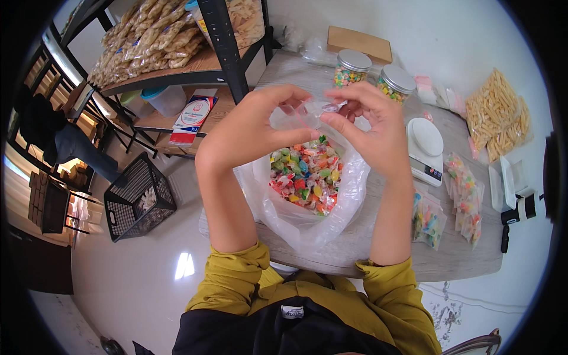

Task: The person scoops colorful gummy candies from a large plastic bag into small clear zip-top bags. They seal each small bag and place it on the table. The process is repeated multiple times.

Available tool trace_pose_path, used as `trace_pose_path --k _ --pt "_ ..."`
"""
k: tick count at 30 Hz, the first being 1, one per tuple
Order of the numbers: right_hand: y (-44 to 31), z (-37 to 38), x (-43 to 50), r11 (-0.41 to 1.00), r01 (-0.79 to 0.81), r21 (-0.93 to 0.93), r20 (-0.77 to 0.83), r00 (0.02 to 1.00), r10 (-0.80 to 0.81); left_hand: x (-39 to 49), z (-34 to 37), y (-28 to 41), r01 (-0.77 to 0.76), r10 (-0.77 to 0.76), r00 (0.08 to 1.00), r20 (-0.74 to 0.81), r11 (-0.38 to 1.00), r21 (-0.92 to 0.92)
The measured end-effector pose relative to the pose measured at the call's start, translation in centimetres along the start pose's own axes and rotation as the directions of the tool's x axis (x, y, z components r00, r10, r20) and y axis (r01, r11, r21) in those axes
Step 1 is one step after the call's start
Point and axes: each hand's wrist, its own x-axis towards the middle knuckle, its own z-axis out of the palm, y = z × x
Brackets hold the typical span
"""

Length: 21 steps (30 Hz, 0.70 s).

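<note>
A large clear plastic bag (306, 230) with its mouth spread wide stands on the grey wood-grain table (355, 253). Inside it lie many wrapped candies (306, 177) in red, green, orange, yellow and blue. Above the bag, my left hand (275, 115) grips a small clear zip bag (304, 115) by its pink-edged mouth. In my right hand (364, 111), thumb and fingers pinch a candy in a shiny clear wrapper (333, 107), right beside the zip bag's opening. How much the zip bag contains is hard to see.
A white digital scale (426, 151) stands at right, with filled candy packets (463, 195) beyond it. Two lidded jars (353, 66) and a cardboard box (359, 44) are at the back. Left are a black shelf rack (226, 49), a black plastic basket (140, 199) and another person (66, 137).
</note>
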Motion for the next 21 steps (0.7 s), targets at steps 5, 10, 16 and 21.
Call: trace_pose_path --k 5,10,16,21 --pt "-0.1 0.6 -0.1 0.993 -0.045 0.111 -0.033 0.998 0.049 0.4 0.8 -0.1 -0.031 0.032 0.999 0.015 0.998 -0.048" --pt "0.7 0.3 0.4 0.986 -0.007 0.167 -0.145 0.989 0.031 0.5 0.2 -0.1 -0.013 0.012 0.999 -0.033 0.999 -0.044" --pt "3.6 -0.2 -1.0 0.896 -0.052 -0.442 0.417 0.872 0.256 -0.1 -0.6 -0.1 -0.075 -0.021 0.964 -0.265 0.935 -0.347" --pt "4.2 2.1 -2.3 0.696 0.1 -0.711 0.544 0.705 0.455 0.1 -0.4 -0.5 -0.114 0.008 0.957 -0.29 0.929 -0.352"
